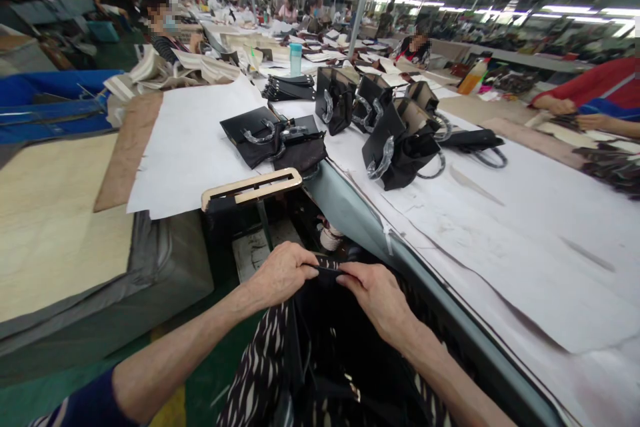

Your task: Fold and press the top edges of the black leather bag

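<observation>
- A black bag point(327, 327) lies across the person's lap, over patterned cloth point(253, 377); its lower part is dark, so its exact shape is hard to make out.
- Its top edge is pinched at two points near each other: the left hand point(285, 271) grips it between thumb and fingers, and the right hand point(375, 290) grips it likewise.
- Beyond the left hand, apart from it, a pale slotted wooden frame point(270, 186) stands on a post.
- On the right, a white-covered tabletop point(525, 240) runs alongside the right forearm, carrying upright black handbags point(395, 153) with wrapped handles.
- More black bags point(257, 137) lie ahead, beyond the wooden frame, near a turquoise bottle point(295, 60).
- At far right, a co-worker in a red sleeve point(587, 87) has both hands at dark pieces.
- At far left sits a blue bin point(55, 121).
</observation>
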The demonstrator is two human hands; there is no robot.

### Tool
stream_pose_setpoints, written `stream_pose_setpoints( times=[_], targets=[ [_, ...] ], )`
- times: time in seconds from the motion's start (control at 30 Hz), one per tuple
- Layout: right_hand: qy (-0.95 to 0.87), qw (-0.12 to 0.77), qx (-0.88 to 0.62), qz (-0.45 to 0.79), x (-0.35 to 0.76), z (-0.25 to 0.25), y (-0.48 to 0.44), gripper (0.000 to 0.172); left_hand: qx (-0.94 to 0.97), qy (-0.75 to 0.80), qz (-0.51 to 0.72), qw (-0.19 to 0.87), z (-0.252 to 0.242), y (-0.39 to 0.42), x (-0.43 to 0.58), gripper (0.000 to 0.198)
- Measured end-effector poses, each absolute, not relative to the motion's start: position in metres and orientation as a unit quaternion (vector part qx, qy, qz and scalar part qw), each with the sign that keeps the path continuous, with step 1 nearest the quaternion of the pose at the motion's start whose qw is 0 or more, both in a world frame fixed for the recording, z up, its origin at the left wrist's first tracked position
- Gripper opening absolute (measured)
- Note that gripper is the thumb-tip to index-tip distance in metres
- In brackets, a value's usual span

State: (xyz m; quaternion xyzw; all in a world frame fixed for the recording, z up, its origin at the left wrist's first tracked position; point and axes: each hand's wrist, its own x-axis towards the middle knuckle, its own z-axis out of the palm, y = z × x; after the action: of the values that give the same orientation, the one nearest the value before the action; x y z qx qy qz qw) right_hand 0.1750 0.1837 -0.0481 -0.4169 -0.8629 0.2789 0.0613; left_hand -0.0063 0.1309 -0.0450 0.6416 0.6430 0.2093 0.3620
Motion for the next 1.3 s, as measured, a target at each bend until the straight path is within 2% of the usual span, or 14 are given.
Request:
stream_pose_setpoints(
  times=[0.23, 0.53, 0.67, 0.83, 0.97, 1.17, 1.3],
  targets=[
    [-0.905, 0.014, -0.37, 0.208, 0.158, -0.046, 0.183, 0.018, 0.633, 0.639, 0.224, 0.376, -0.043, 0.13, -0.006, 0.021],
    [-0.906, 0.009, -0.38, 0.186, 0.154, -0.045, 0.179, 0.018, 0.636, 0.638, 0.236, 0.364, -0.047, 0.13, -0.009, 0.019],
    [-0.921, 0.0, -0.341, 0.186, 0.143, -0.044, 0.181, 0.02, 0.629, 0.639, 0.258, 0.359, -0.046, 0.129, -0.009, 0.026],
    [-0.935, -0.042, -0.311, 0.166, 0.131, -0.04, 0.186, 0.02, 0.637, 0.614, 0.239, 0.401, -0.041, 0.129, -0.017, 0.023],
    [-0.938, -0.068, -0.306, 0.145, 0.124, -0.036, 0.184, 0.029, 0.638, 0.594, 0.251, 0.42, -0.042, 0.128, -0.024, 0.027],
    [-0.94, -0.094, -0.298, 0.14, 0.107, -0.037, 0.186, 0.028, 0.599, 0.569, 0.279, 0.489, -0.056, 0.131, -0.038, 0.038],
    [-0.923, -0.106, -0.343, 0.136, 0.087, -0.037, 0.199, 0.028, 0.577, 0.595, 0.28, 0.485, -0.059, 0.149, -0.054, 0.033]
  ],
)
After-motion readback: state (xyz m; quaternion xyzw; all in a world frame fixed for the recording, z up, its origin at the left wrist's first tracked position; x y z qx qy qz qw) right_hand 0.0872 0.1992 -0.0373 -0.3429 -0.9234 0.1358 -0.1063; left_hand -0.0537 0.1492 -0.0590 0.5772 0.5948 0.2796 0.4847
